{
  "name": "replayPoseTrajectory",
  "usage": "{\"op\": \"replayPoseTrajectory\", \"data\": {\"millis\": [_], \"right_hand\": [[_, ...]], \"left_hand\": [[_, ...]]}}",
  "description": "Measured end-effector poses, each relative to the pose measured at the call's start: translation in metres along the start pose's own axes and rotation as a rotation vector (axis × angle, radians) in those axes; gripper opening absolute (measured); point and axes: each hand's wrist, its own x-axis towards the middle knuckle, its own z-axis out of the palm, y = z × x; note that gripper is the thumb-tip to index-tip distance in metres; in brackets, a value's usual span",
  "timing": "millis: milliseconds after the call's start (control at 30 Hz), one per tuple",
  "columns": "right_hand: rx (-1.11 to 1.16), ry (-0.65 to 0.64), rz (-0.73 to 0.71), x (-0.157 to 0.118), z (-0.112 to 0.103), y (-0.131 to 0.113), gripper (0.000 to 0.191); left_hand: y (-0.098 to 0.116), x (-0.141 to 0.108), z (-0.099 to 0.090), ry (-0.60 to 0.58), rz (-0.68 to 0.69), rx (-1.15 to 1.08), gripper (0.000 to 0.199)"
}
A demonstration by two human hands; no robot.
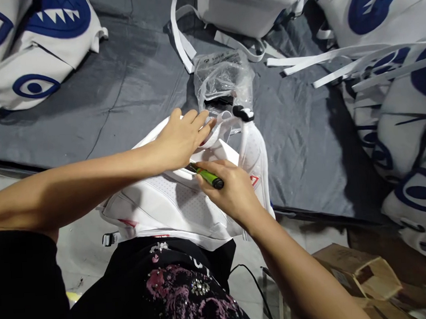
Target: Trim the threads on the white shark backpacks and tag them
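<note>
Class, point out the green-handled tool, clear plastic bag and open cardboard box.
Green-handled tool (209, 176): head view, green handle.
Clear plastic bag (224, 77): head view, crumpled film.
Open cardboard box (346, 259): head view, outer wall.

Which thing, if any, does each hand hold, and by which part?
Right hand: slim tool, by its green body. Left hand lies on the white backpack; any grip is unclear.
</note>
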Motion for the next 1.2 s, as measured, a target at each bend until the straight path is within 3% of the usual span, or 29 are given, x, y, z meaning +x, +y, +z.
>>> {"op": "replayPoseTrajectory", "data": {"millis": [367,633,867,1100,1200], "right_hand": [[-0.091,-0.006,0.007,-0.001,0.000,-0.003,0.029],[-0.130,0.026,-0.008,-0.002,0.002,-0.005,0.027],[-0.129,0.063,-0.005,-0.005,0.005,-0.006,0.025],[-0.092,0.131,-0.004,-0.008,0.011,-0.004,0.028],[0.020,0.148,0.000,-0.008,0.015,-0.003,0.029]], "left_hand": [[-0.003,0.001,0.005,0.048,0.037,0.027,0.068],[-0.004,0.001,0.000,-0.049,0.027,-0.011,0.079],[-0.004,0.000,0.000,-0.006,0.026,-0.072,0.068],[-0.005,0.001,0.004,0.009,0.029,-0.026,0.069],[-0.005,0.001,0.006,0.008,0.021,-0.034,0.072]]}}
